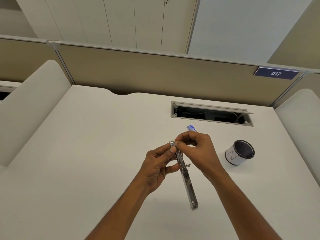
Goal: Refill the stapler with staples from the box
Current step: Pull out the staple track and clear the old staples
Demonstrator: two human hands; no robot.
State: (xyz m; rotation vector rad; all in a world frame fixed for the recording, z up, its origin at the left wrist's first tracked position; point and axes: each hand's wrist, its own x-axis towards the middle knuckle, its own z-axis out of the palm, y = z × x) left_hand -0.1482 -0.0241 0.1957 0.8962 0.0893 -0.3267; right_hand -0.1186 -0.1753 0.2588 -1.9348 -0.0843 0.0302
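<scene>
While the left hand (158,166) is gripping the far end of the opened metal stapler (184,172) between thumb and fingers, it is holding the tool above the white table (86,144), with the long magazine channel slanting down toward the person. Just to its right, the right hand (195,148) is pinching closed at the stapler's far tip, thumb and forefinger pressed together there; whether a strip of staples is sitting between them is too small to tell. Beyond that hand, the small blue staple box (191,127) is lying on the table, near the open cable tray (211,113). Further right, a white cylindrical pen holder (239,153) with a dark mesh lining is standing well apart from the work.

Judging from this, the loading step is under way. Because the stapler is hanging in the air on a light grip, it could twist or slip, and a strip could miss the channel, jam crooked or break and scatter. The spring pusher midway along the rail could also snap forward onto a fingertip.
</scene>
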